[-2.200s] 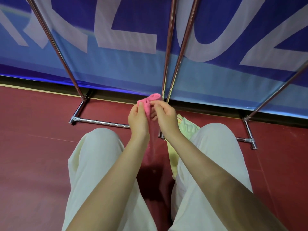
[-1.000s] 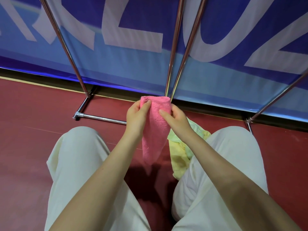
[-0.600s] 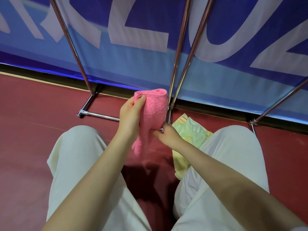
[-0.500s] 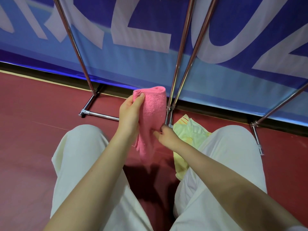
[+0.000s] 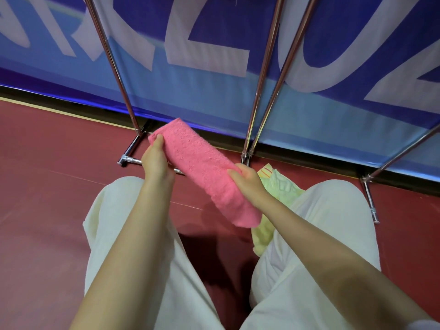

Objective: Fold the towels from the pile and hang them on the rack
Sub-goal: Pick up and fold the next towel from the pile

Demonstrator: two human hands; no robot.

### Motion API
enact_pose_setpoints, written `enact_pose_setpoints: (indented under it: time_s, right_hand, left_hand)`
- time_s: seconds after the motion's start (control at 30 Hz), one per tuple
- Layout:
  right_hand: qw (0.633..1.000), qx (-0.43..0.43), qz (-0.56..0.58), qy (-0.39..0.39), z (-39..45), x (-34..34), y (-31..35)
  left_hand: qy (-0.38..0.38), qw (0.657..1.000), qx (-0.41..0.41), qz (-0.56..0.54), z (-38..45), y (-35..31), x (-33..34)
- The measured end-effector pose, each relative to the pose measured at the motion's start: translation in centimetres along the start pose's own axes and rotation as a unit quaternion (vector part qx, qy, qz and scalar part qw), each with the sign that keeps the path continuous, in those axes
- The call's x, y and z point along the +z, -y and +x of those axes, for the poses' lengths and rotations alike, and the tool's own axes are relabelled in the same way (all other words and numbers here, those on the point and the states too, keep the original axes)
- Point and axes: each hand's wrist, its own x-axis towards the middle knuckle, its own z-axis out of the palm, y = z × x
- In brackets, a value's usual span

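Note:
A pink towel (image 5: 202,167), folded into a long narrow strip, slants from upper left to lower right above my knees. My left hand (image 5: 156,160) grips its upper left end. My right hand (image 5: 247,181) grips it near the lower right, with a short tail hanging past the fingers. A yellow-green towel (image 5: 278,186) lies on the floor beside my right knee, partly hidden by my right arm and the pink towel. The chrome rack (image 5: 263,84) shows only its slanted legs and floor bars; its hanging rails are out of view.
A blue banner (image 5: 214,44) with large white letters stands right behind the rack legs. The floor (image 5: 47,186) is dark red. My legs in pale trousers (image 5: 147,270) fill the lower part of the view. A rack foot bar (image 5: 370,206) lies at the right.
The pink towel hung down from my left hand before; now my right hand has taken its lower part and swung it out to the right, so it slants between both hands.

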Motion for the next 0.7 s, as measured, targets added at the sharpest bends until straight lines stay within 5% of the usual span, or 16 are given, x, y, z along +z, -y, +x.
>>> enact_pose_setpoints:
  time_s: [0.17, 0.4, 0.7]
  right_hand:
    - [0.999, -0.023, -0.032, 0.025, -0.5, -4.5, 2.2]
    - [0.993, -0.062, -0.094, 0.022, 3.4, -14.3, 10.3]
    - [0.947, -0.174, -0.221, -0.157, 6.6, -26.7, 21.8]
  left_hand:
    - [-0.014, 0.999, -0.008, 0.044, -1.1, 0.9, 0.5]
    - [0.1, 0.985, 0.053, 0.129, -2.3, -2.4, 8.4]
    - [0.248, 0.946, 0.072, 0.196, -5.4, -6.8, 21.9]
